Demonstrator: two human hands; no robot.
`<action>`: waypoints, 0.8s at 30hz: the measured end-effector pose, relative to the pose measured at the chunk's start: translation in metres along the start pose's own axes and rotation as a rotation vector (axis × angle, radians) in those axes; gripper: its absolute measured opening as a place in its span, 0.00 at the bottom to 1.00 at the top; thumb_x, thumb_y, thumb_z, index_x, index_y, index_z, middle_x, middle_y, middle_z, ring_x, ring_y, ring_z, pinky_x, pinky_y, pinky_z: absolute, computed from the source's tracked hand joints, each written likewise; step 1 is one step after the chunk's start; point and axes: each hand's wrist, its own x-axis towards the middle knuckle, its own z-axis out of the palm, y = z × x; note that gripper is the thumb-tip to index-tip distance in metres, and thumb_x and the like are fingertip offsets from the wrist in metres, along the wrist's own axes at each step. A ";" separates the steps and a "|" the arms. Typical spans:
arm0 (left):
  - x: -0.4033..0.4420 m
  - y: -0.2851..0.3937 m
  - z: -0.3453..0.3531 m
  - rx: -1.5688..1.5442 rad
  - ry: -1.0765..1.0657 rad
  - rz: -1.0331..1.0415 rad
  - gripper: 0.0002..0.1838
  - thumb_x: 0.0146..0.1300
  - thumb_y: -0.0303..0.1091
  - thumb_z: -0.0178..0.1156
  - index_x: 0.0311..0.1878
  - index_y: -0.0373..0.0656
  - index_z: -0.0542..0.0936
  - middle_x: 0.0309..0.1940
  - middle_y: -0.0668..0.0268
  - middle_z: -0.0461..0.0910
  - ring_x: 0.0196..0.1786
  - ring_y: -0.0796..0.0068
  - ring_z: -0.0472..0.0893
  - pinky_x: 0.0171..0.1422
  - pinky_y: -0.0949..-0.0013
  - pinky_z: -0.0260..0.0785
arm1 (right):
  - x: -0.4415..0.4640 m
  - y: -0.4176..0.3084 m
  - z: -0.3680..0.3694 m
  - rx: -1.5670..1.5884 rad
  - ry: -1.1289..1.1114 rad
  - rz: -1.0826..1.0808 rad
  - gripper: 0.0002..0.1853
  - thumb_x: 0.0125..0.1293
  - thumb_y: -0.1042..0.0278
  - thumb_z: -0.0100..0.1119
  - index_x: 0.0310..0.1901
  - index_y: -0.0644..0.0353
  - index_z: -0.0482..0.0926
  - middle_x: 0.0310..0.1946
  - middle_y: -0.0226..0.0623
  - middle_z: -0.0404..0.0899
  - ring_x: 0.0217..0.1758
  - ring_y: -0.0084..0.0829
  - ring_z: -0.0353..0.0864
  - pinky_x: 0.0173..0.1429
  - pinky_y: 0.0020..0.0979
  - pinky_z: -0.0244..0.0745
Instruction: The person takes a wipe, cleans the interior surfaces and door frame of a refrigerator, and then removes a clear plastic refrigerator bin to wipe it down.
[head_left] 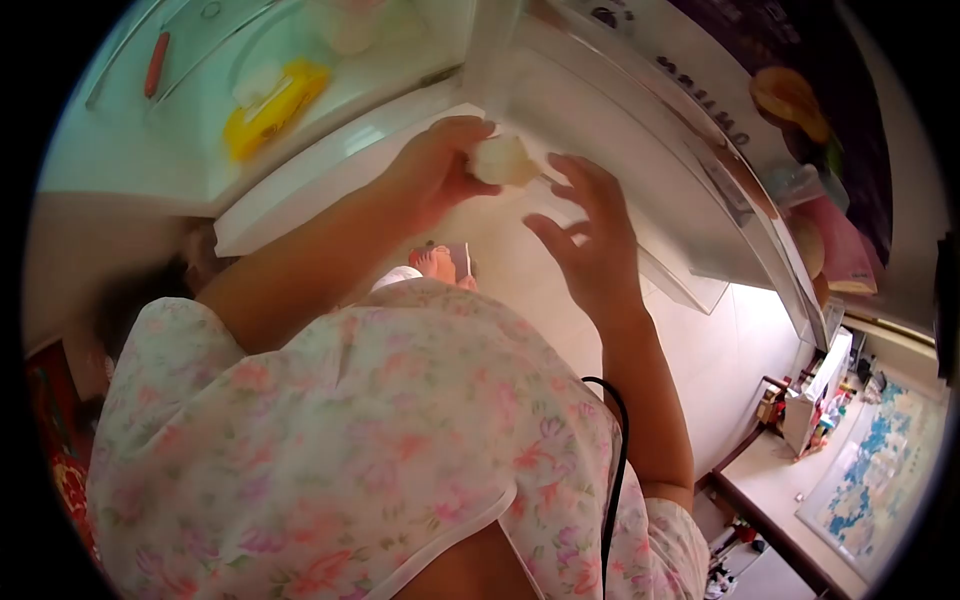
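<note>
A small, pale yellowish-white rounded lump point(503, 160) sits in the fingers of my left hand point(440, 168), gripped between thumb and fingertips. Blur hides its exact kind. Just to the right of it, my right hand point(592, 235) is raised with thumb and fingers spread apart, holding nothing. Both hands are in front of what looks like an open fridge, between its lit interior point(150, 150) on the left and a white door-like panel point(600, 110) on the right.
Inside, a yellow packet point(275, 110) and a thin red stick-like item point(157, 65) lie on the left. A white edge point(330, 180) runs below the hands. At lower right stands a table point(765, 470) with a blue map-like sheet point(880, 480). A black cable point(622, 450) hangs by my right arm.
</note>
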 end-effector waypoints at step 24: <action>0.037 -0.035 -0.035 0.750 0.290 0.288 0.32 0.50 0.42 0.67 0.59 0.42 0.70 0.52 0.56 0.71 0.49 0.63 0.75 0.48 0.64 0.71 | 0.107 0.061 0.053 -0.842 0.011 -0.459 0.14 0.62 0.71 0.52 0.49 0.50 0.79 0.51 0.35 0.76 0.54 0.38 0.76 0.53 0.36 0.76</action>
